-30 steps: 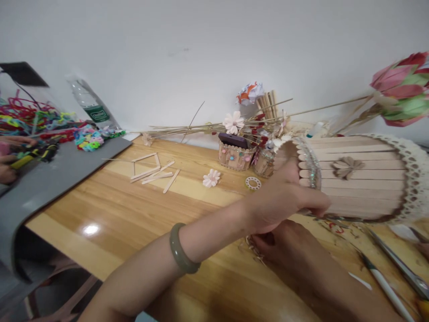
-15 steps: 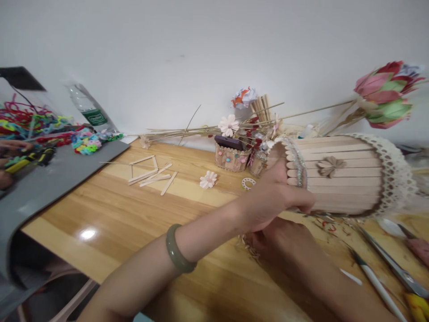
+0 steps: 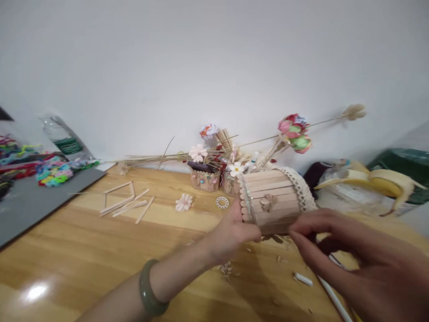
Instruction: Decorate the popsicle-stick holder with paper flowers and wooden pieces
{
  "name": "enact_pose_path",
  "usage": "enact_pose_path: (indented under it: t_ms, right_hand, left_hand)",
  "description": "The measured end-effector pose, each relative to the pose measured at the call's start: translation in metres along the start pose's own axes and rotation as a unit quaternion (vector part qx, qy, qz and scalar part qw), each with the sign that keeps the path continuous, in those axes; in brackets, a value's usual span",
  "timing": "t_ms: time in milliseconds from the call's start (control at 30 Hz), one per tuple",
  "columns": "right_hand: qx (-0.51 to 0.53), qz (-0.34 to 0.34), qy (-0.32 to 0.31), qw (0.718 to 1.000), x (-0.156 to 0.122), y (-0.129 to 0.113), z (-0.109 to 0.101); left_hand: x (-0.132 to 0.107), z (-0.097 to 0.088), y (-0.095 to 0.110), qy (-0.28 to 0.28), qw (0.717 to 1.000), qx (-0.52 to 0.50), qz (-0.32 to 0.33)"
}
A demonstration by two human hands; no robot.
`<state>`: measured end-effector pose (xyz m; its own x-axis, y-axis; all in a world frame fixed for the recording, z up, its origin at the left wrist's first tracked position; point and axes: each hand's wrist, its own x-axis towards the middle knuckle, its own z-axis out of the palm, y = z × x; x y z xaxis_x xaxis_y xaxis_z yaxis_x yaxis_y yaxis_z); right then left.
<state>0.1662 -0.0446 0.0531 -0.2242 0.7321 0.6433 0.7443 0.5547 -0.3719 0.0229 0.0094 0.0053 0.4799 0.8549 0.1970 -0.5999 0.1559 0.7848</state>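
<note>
My left hand [image 3: 231,237] is closed on the near rim of a craft-stick pot [image 3: 284,205], which lies on its side above the table. Glittery cord circles the rim, white lace [image 3: 296,185] trims the other end, and a small brown flower [image 3: 268,202] is stuck on the side. My right hand [image 3: 355,264] is at the pot's lower right edge with thumb and forefinger pinched together. Whatever sits between those fingertips is too small to make out. Pale shavings [image 3: 225,269] and a short white stick [image 3: 303,279] lie below the pot.
Loose craft sticks [image 3: 117,205], a pale flower [image 3: 184,202] and a white ring [image 3: 222,202] lie to the left. Behind are a small decorated pot [image 3: 205,181] with a phone in it and dried stems. A banana peel [image 3: 378,181] rests at right, a bottle [image 3: 62,136] far left.
My right hand has come out from beneath my left wrist and moved right, to the pot's lower edge. My left hand still grips the pot. The view has shifted, bringing the banana peel into sight.
</note>
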Motion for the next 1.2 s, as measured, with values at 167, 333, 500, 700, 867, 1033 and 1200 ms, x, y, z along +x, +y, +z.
enact_pose_path:
  t_ms: [167,333,500,700,867,1033,1200]
  right_hand:
    - [-0.077,-0.019,0.070,0.994,0.013,-0.002,0.000]
    - [-0.132,-0.054,0.097,0.985,0.011,-0.005,0.008]
    - [-0.153,-0.079,0.099,0.980,0.007,0.003,0.011]
    - [-0.157,-0.127,0.097,0.975,0.004,0.010,0.010]
    - [-0.157,-0.159,0.086,0.971,0.003,0.013,0.006]
    - [-0.167,-0.209,0.072,0.961,0.004,0.016,0.002]
    - [-0.167,-0.215,0.070,0.960,0.003,0.017,0.001]
  left_hand:
    - [-0.004,0.007,-0.005,-0.028,0.999,-0.029,0.008]
    - [-0.006,0.006,-0.008,-0.023,0.999,-0.029,0.027]
    - [-0.006,0.005,-0.009,-0.028,0.999,-0.021,0.042]
    - [-0.005,0.006,-0.007,-0.026,0.998,-0.022,0.044]
    - [-0.007,0.014,-0.002,-0.036,0.998,-0.046,0.036]
    - [-0.010,0.014,-0.001,-0.011,0.999,-0.040,0.022]
    - [-0.010,0.015,-0.001,-0.017,0.998,-0.047,0.024]
